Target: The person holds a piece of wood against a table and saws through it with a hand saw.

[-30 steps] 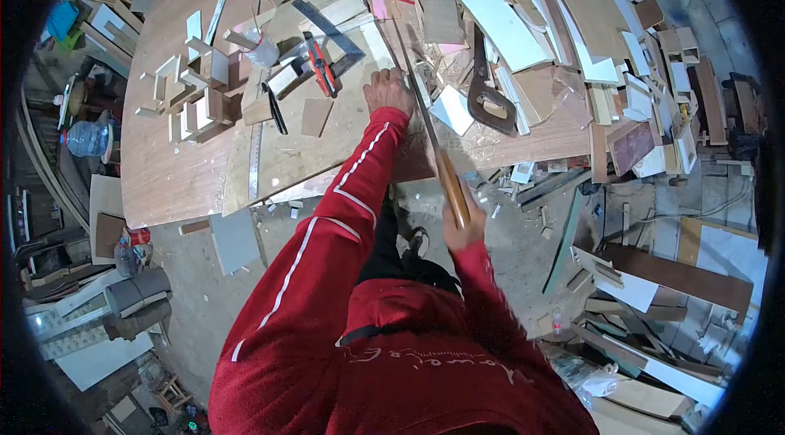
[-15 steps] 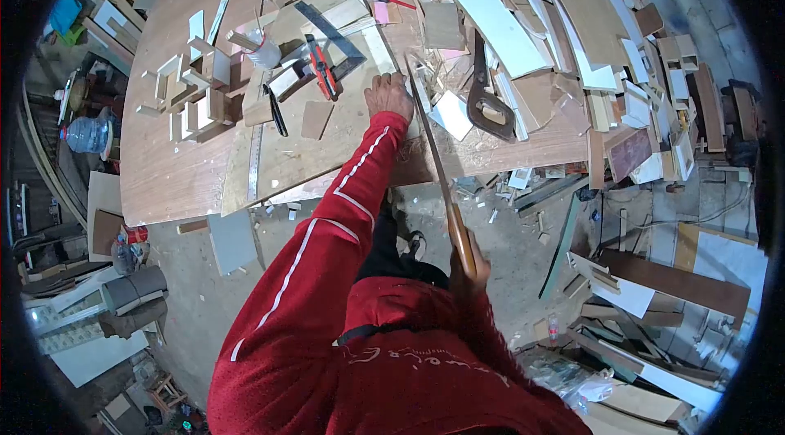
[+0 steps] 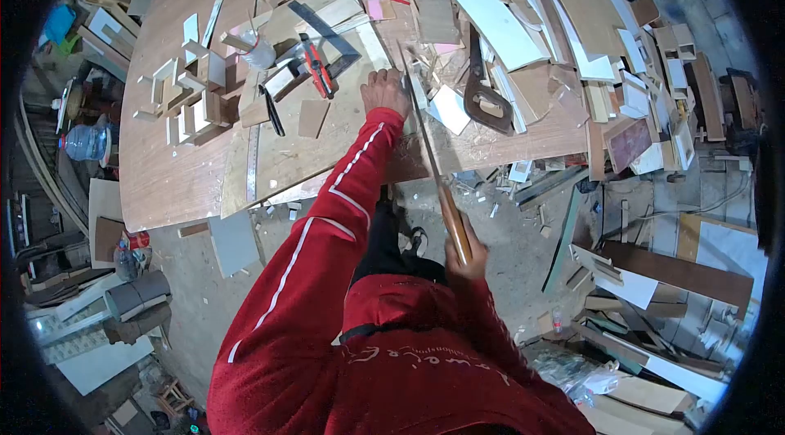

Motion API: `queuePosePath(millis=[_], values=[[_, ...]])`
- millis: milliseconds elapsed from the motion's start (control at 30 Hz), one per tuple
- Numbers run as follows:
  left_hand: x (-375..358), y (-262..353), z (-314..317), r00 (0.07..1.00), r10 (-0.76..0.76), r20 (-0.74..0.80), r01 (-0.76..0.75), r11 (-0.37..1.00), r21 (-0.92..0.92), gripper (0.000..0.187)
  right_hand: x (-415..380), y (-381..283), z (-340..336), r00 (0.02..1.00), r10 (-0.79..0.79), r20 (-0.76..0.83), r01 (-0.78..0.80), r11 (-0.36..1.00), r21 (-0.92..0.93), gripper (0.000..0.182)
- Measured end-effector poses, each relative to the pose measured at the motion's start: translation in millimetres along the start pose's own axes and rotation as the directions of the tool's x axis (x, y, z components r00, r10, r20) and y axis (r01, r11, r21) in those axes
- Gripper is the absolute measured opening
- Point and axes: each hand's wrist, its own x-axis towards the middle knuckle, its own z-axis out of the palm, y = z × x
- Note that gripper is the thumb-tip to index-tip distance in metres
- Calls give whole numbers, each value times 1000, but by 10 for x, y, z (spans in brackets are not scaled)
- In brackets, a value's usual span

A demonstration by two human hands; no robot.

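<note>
My right hand (image 3: 467, 257) is wrapped round the wooden handle of a handsaw (image 3: 424, 131). The long thin blade points away from me over the table's front part, passing just right of my left hand (image 3: 385, 93). With bent fingers my left hand presses down on a pale wooden strip (image 3: 374, 44) along the right edge of the work board (image 3: 286, 159). What lies under the palm and the exact cut line are hidden. Left of that hand are red-handled pliers (image 3: 316, 69), a dark metal square (image 3: 329, 29) and a small wood offcut (image 3: 313, 118).
A second saw (image 3: 488, 104) with a dark handle lies to the right among offcuts and white panels (image 3: 495, 22). Small wooden frames (image 3: 192, 96) and a white cup (image 3: 260, 52) stand at left. A steel ruler (image 3: 253, 161) rests on the board. Scraps litter the floor.
My right hand and the handsaw have moved forward a little, away from my body. My left hand stays pressed at the same place. The whole view has shifted slightly.
</note>
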Motion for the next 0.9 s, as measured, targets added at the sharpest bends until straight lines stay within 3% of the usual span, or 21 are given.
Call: queuePosePath(millis=[100,200,233,300,333,433,500,600,667,767,900], values=[[-47,-46,-37,999,26,-24,-26,1000,-14,20,533,55,300,999,31,-19,-31,999,-16,55],[-46,-34,34,1000,3,24,-4,1000,15,21,532,-10,242,977,209,34,-211,975,69,52],[-20,-29,44,1000,-1,-3,1,1000,4,21,323,-14,155,979,203,31,-205,976,68,52],[10,-43,34,999,-19,-34,19,1000,-4,22,-45,-52,3,1000,-22,-4,22,998,-51,48],[23,-47,28,1000,-19,-21,19,1000,-13,22,-40,-25,13,1000,-26,1,26,998,-49,48],[13,-24,4,1000,7,10,-7,1000,-17,23,184,-34,100,996,93,-10,-93,994,65,50],[7,-64,12,1000,4,28,-5,1000,16,24,725,-109,317,963,241,117,-245,969,17,50],[-15,-49,42,1000,4,-10,-4,1000,4,25,497,-21,250,955,280,97,-283,959,13,48],[3,-59,61,998,7,-60,-8,1000,-8,25,-6,60,48,996,88,8,-88,996,28,49],[-27,-68,33,1000,8,-2,-8,1000,-26,25,-233,-32,-57,979,200,24,-198,977,-75,48],[-6,-82,34,999,30,-20,-30,1000,3,25,637,21,329,987,160,34,-162,984,70,46]])
